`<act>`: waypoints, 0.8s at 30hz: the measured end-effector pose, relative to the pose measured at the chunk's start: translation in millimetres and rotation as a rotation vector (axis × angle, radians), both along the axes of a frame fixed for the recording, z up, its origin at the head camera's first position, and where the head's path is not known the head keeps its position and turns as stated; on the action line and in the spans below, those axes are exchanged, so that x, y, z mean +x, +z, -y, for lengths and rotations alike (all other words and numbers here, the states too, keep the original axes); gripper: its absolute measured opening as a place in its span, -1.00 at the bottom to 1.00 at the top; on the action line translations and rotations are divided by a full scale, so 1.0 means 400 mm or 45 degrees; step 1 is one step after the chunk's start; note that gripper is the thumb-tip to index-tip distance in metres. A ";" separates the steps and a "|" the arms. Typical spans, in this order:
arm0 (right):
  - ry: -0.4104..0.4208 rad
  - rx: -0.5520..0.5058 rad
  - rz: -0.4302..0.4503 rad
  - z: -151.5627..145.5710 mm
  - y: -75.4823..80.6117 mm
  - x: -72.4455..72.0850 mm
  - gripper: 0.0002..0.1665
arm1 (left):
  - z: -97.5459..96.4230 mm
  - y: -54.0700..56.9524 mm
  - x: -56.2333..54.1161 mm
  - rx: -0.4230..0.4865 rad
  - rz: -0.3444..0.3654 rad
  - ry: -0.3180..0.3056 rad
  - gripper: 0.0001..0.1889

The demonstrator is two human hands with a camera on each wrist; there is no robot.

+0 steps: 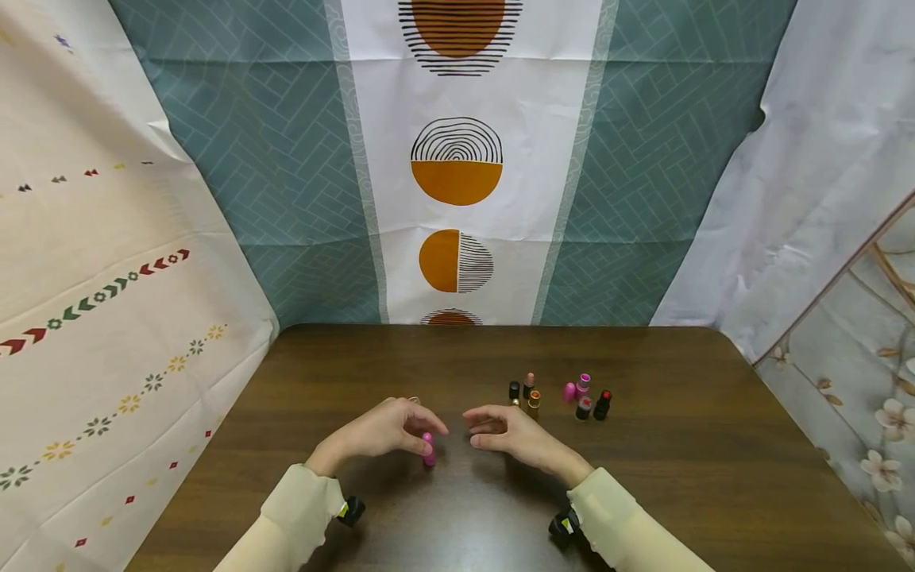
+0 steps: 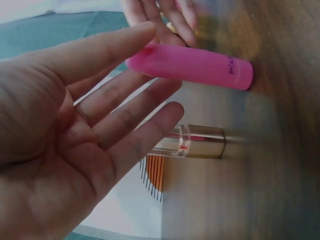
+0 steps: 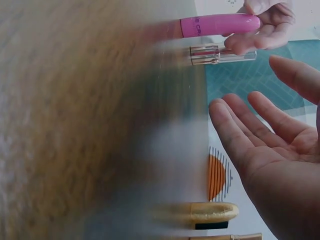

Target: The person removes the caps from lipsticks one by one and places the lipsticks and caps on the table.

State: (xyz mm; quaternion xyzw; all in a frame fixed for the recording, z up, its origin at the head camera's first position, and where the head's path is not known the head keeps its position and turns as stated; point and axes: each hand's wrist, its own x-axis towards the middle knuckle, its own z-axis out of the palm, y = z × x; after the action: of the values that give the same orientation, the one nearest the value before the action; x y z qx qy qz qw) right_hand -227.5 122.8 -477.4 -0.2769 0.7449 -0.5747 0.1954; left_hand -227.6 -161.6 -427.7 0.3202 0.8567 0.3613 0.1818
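A pink lipstick tube (image 1: 429, 459) stands upright on the table under my left hand (image 1: 389, 429). The thumb (image 2: 115, 47) lies along one side of its rounded top, the fingers around the other, pinching it lightly; other fingers (image 2: 135, 105) extend loosely. Beyond that hand is a lipstick with a clear cap and gold base (image 2: 202, 141), mostly hidden in the head view. My right hand (image 1: 515, 433) hovers to the right with fingers gently bent, palm toward the left hand, and nothing in its grasp. A gold lipstick tube (image 3: 215, 212) stands behind it.
Several lipsticks stand at right on the brown table (image 1: 679, 477). One group has a gold tube (image 1: 534, 403) and a black-topped tube (image 1: 514, 389); another has a pink cap (image 1: 569, 392), an open pink lipstick (image 1: 583, 386) and a red lipstick (image 1: 604, 405). Patterned cloth (image 1: 286, 159) hangs behind.
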 end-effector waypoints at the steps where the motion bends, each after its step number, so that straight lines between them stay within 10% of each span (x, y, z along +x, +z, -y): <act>1: -0.002 -0.003 0.003 0.003 -0.001 0.001 -0.42 | 0.001 -0.002 0.001 0.006 -0.002 -0.004 -0.73; 24: 0.026 -0.072 0.173 0.058 -0.031 0.010 -0.47 | -0.002 0.000 -0.004 0.099 -0.051 0.096 -0.82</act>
State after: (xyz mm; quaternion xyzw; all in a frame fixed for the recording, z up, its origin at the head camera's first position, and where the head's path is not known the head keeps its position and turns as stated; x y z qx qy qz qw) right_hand -223.3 99.6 -489.9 -0.2502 0.7107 -0.6108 0.2434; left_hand -229.2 -160.9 -427.8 0.3016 0.8569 0.3945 0.1384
